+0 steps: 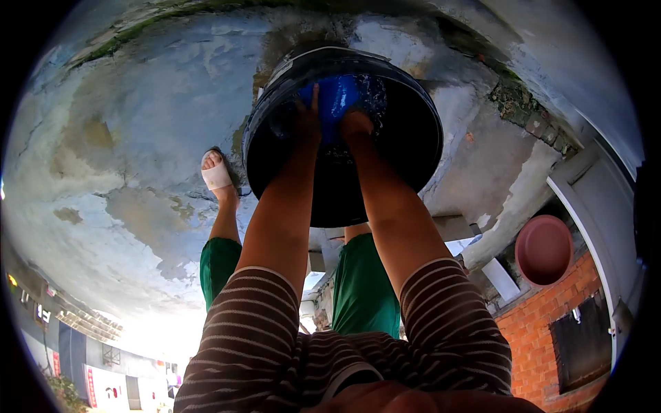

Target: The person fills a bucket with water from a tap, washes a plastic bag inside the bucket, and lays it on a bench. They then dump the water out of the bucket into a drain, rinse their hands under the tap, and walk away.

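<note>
Both arms, in striped sleeves, reach down into a large black bucket [420, 141] with water in it. A bright blue, glossy wet thing [337, 93] lies in the water between the hands; its kind does not show. My left hand [309, 117] is at its left edge, with fingers stretched out and apart. At the lower right edge of the blue thing is my right hand [357, 124], its fingers hidden by the water and the blue thing. Ripples and small bubbles show on the water near the right hand.
Worn, patchy concrete [158, 138] surrounds the bucket. My foot in a pale slipper [216, 175] stands left of it. A pink basin [544, 249] is at the right, beside a brick wall [537, 310] and a white-edged panel [585, 227].
</note>
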A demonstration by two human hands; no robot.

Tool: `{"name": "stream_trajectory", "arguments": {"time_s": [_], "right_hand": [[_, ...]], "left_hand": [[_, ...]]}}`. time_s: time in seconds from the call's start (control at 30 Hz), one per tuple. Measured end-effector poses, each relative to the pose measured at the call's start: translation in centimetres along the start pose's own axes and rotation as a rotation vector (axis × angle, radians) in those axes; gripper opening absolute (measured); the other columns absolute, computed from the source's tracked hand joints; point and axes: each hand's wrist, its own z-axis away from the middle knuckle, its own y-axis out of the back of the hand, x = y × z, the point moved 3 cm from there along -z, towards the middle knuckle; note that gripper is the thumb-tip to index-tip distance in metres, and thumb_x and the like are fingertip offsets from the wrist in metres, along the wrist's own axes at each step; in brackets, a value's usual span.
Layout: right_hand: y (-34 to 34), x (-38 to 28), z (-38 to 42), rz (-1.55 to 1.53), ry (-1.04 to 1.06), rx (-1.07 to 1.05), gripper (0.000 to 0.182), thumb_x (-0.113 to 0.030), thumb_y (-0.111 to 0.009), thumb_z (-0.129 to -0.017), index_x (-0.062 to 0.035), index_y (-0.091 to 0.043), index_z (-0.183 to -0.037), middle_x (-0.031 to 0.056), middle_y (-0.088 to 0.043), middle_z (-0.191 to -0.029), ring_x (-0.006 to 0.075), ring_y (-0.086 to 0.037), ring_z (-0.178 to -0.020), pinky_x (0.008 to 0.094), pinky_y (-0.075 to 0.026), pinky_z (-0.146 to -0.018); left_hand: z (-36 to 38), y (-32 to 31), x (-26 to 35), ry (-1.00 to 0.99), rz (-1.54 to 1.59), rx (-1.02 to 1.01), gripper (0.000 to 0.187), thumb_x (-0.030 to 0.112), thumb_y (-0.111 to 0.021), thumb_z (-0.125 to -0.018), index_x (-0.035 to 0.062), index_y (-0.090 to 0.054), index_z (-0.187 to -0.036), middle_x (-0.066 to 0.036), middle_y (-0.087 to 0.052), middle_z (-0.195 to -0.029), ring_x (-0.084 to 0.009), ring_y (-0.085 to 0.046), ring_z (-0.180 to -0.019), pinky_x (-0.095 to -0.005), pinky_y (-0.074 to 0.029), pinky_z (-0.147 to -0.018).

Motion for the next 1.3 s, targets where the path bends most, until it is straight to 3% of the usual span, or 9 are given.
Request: {"name": "stream_trajectory", "arguments": {"time_s": [0.1, 0.57, 0.67, 0.83, 1.03, 1.1, 1.2, 1.23, 1.3], "right_hand": [[-2.5, 1.2, -0.9, 0.165, 0.059, -0.085, 0.05, -0.026, -0.053, -0.084, -0.0085, -0.044, -0.129, 0.0181, -0.051, -0.122, 0.036, -0.053, -0.11, 0.0442, -0.041, -0.094], [-3.7, 0.7, -1.5, 0.001, 0.312, 0.596, 0.036, -0.002, -0.051, -0.077, -0.0001, -0.056, -0.113, 0.0198, -0.06, -0.107, 0.0323, -0.059, -0.095, 0.0401, -0.045, -0.088], [1.2, 1.0, 7.2, -0.622, 0.137, 0.716, 0.037, 0.006, -0.049, -0.075, 0.0022, -0.058, -0.111, 0.0189, -0.061, -0.104, 0.0289, -0.06, -0.091, 0.0367, -0.047, -0.086], [6.6, 3.6, 22.2, -1.596, 0.316, 0.39, 0.032, 0.008, -0.053, -0.075, 0.0036, -0.061, -0.106, 0.0056, -0.06, -0.1, 0.0104, -0.056, -0.084, 0.0222, -0.045, -0.078], [13.4, 4.1, 35.7, -1.074, 0.759, 0.449, 0.022, 0.01, -0.053, -0.075, -0.0008, -0.066, -0.089, 0.0011, -0.051, -0.079, 0.0087, -0.048, -0.073, 0.02, -0.038, -0.065], [12.9, 3.6, 38.4, -0.963, 0.883, 0.442, 0.022, 0.01, -0.053, -0.07, -0.0027, -0.066, -0.084, 0.0045, -0.046, -0.075, 0.0138, -0.047, -0.07, 0.0238, -0.037, -0.062], [10.8, 3.0, 41.0, -0.873, 0.999, 0.391, 0.018, 0.007, -0.055, -0.068, -0.0031, -0.064, -0.079, 0.0064, -0.045, -0.077, 0.0177, -0.047, -0.071, 0.0262, -0.038, -0.062], [10.2, 2.7, 41.6, -0.836, 1.053, 0.385, 0.014, 0.004, -0.057, -0.067, -0.0037, -0.063, -0.077, 0.0072, -0.045, -0.08, 0.0191, -0.048, -0.072, 0.027, -0.038, -0.063], [10.0, 1.5, 42.4, -0.806, 1.105, 0.385, 0.01, 0.001, -0.06, -0.067, -0.0044, -0.061, -0.075, 0.008, -0.044, -0.082, 0.0205, -0.048, -0.073, 0.0278, -0.038, -0.063]], "left_hand": [[-0.9, 0.1, 0.1, -0.063, -0.062, -0.135, 0.064, 0.01, -0.043, -0.088, 0.025, -0.018, -0.144, -0.025, -0.039, -0.134, -0.0387, -0.049, -0.114, -0.0456, -0.041, -0.096], [-2.6, 0.2, -1.1, 0.008, -0.045, -0.305, 0.054, 0.005, -0.041, -0.088, 0.0239, -0.035, -0.138, -0.019, -0.039, -0.137, -0.0339, -0.044, -0.122, -0.0461, -0.034, -0.102], [1.8, 2.9, -1.8, 0.093, 0.263, -0.174, 0.046, 0.005, -0.041, -0.087, 0.0201, -0.045, -0.131, -0.018, -0.046, -0.131, -0.0337, -0.045, -0.121, -0.0441, -0.034, -0.102], [8.9, 6.2, -2.7, 0.108, 0.548, 0.162, 0.04, 0.007, -0.042, -0.084, 0.0096, -0.053, -0.123, -0.018, -0.051, -0.125, -0.0355, -0.049, -0.115, -0.0388, -0.038, -0.098], [20.5, 18.2, 0.6, 0.633, 1.629, -0.033, 0.044, 0.032, -0.051, -0.088, 0.0075, -0.05, -0.125, -0.014, -0.051, -0.127, -0.0332, -0.049, -0.116, -0.0419, -0.036, -0.099], [23.0, 19.8, 2.1, 0.821, 1.896, -0.375, 0.053, 0.046, -0.051, -0.088, 0.0068, -0.051, -0.122, -0.013, -0.051, -0.126, -0.0309, -0.051, -0.112, -0.0433, -0.038, -0.097], [24.2, 21.5, 4.4, 0.46, 2.197, -0.801, 0.058, 0.054, -0.054, -0.084, 0.0064, -0.053, -0.117, -0.012, -0.052, -0.123, -0.0276, -0.052, -0.108, -0.0402, -0.04, -0.095], [24.8, 21.4, 4.4, 0.707, 2.008, -0.784, 0.055, 0.049, -0.052, -0.086, 0.0076, -0.047, -0.122, -0.009, -0.053, -0.12, -0.025, -0.048, -0.114, -0.0381, -0.039, -0.098], [23.3, 14.3, 3.4, 0.145, 2.486, -0.821, 0.041, 0.035, -0.051, -0.089, 0.0066, -0.048, -0.118, -0.012, -0.05, -0.123, -0.0232, -0.048, -0.115, -0.0367, -0.039, -0.098]]}}
